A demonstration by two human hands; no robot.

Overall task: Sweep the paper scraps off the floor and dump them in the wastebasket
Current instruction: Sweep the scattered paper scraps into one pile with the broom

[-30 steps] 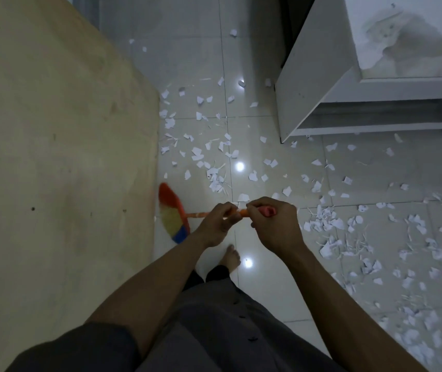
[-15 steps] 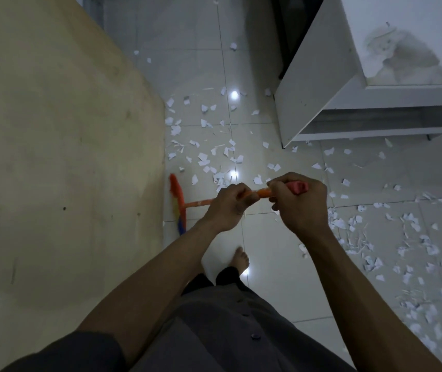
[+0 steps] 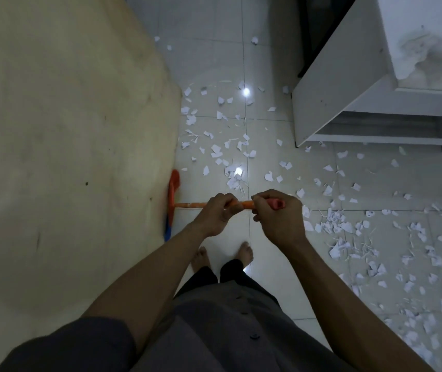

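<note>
From the head camera, we gripped the broom handle (image 3: 244, 204) with both hands. Our left hand (image 3: 215, 214) curled round it lower down, and our right hand (image 3: 277, 220) wrapped the top, just below the pink end cap. The broom head (image 3: 172, 201) sat on the floor (image 3: 268, 285), touching the edge of the tan wall panel (image 3: 66, 157). The paper scraps (image 3: 335, 224) lay scattered ahead and thickly to our right, some just beside the white cabinet (image 3: 332, 98). We judged them featherlight and apt to flutter or slide on glossy tile, so slow, low strokes suited. The handle looked stiff and light, and two spaced grips gave us leverage. We saw no wastebasket.
</note>
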